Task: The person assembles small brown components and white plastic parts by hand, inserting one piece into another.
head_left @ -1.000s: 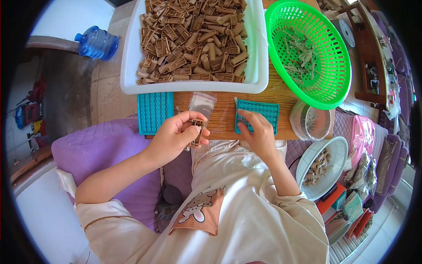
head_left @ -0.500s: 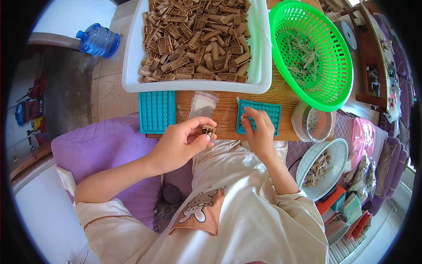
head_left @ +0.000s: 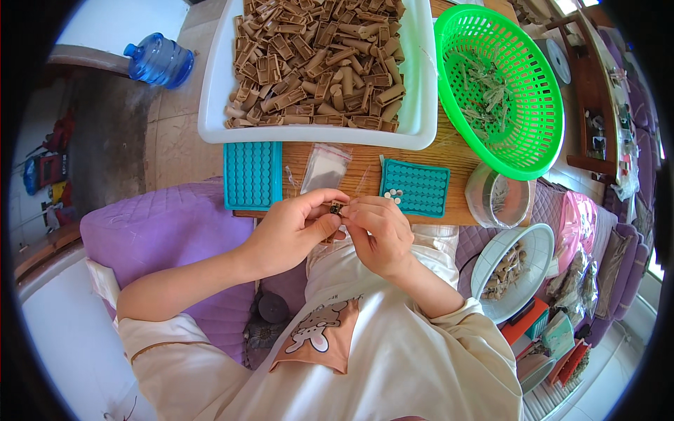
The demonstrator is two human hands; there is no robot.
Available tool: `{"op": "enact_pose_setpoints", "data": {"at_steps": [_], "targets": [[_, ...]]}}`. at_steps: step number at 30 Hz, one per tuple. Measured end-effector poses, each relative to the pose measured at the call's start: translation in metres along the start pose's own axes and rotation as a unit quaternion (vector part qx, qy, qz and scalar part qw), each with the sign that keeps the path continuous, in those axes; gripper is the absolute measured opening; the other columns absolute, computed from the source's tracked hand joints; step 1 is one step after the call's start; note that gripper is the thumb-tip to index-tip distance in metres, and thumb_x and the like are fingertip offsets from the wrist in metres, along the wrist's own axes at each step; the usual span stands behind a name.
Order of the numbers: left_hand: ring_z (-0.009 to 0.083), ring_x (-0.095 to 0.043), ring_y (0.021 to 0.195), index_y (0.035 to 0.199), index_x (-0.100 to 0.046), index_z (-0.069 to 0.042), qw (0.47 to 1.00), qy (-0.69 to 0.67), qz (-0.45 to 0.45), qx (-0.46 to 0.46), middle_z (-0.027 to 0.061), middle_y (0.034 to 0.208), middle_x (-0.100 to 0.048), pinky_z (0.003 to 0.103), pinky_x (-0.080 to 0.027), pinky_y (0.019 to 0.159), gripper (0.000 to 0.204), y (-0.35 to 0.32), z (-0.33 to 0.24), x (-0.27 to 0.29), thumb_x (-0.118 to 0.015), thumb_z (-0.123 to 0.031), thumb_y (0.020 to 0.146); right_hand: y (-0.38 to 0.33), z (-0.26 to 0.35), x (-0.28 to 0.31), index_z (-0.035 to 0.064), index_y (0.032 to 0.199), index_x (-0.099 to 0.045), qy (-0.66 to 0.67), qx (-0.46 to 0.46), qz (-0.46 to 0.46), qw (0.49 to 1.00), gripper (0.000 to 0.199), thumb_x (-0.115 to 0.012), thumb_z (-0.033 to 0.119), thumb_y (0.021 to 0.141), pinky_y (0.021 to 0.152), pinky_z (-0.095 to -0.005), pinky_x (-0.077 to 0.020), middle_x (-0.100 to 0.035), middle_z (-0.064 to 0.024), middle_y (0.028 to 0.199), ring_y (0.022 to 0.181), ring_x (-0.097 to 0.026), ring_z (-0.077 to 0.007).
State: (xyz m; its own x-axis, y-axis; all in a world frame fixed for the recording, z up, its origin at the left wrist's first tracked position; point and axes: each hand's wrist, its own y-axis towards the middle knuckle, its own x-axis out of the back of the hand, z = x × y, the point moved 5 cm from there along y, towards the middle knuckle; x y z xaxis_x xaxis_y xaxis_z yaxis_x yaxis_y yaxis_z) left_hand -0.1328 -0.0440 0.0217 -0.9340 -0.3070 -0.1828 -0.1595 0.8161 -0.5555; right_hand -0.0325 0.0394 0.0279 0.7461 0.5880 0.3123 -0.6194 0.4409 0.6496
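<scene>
My left hand (head_left: 291,230) is closed around a small brown plastic casing with a dark, shiny inside (head_left: 336,208), held just in front of the table's near edge. The thumb and fingers of my right hand (head_left: 382,235) are pinched together at the casing's right side. Whatever lies between those fingertips is hidden or too small to name. Behind my right hand lies a teal moulded tray (head_left: 428,188) with rows of hollows. Several small white round pieces (head_left: 394,197) sit at its left end.
A white bin (head_left: 421,133) full of brown plastic casings (head_left: 316,70) stands at the back. A second teal tray (head_left: 253,175) and a clear plastic bag (head_left: 325,168) lie left. At the right are a green basket (head_left: 554,119), a clear tub (head_left: 498,200) and a pale basin (head_left: 544,270).
My right hand has moved left from the right teal tray to the casing in my left hand. The white round pieces on that tray have come into view.
</scene>
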Motion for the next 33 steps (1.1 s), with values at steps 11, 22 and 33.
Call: {"op": "enact_pose_setpoints", "data": {"at_steps": [11,22,33], "targets": [[0.0076,-0.056,0.067,0.102,-0.049,0.003,0.997,0.054,0.022,0.045,0.0058,0.082,-0.058,0.021,-0.046,0.061,0.022,0.002,-0.003,0.010,-0.042,-0.007,0.084,-0.008,-0.021,0.023,-0.0008,0.093,-0.054,0.031,-0.124,0.117,0.985,0.026,-0.058,-0.010,0.069,0.068,-0.0301,-0.0491,-0.062,-0.0121,0.090,0.079,-0.061,-0.0238],[0.0076,-0.056,0.065,0.102,-0.049,0.001,0.997,-0.016,0.027,0.067,0.0054,0.080,-0.057,0.021,-0.045,0.057,0.020,0.006,0.003,0.009,-0.040,-0.009,0.087,-0.054,-0.089,0.051,0.0042,0.090,-0.057,-0.228,-0.197,0.203,0.932,0.019,-0.061,0.001,0.072,0.060,-0.0323,-0.0466,-0.061,-0.0091,0.078,0.069,-0.058,-0.0238],[0.0099,-0.057,0.074,0.109,-0.047,0.002,0.995,-0.038,0.039,0.079,0.0076,0.087,-0.058,0.023,-0.047,0.066,0.024,0.005,0.002,0.004,-0.043,-0.007,0.087,-0.038,-0.086,0.051,0.0043,0.080,-0.059,-0.125,-0.277,0.146,0.942,0.012,-0.061,-0.003,0.070,0.057,-0.0263,-0.0460,-0.060,-0.0065,0.074,0.067,-0.058,-0.0181]]}}
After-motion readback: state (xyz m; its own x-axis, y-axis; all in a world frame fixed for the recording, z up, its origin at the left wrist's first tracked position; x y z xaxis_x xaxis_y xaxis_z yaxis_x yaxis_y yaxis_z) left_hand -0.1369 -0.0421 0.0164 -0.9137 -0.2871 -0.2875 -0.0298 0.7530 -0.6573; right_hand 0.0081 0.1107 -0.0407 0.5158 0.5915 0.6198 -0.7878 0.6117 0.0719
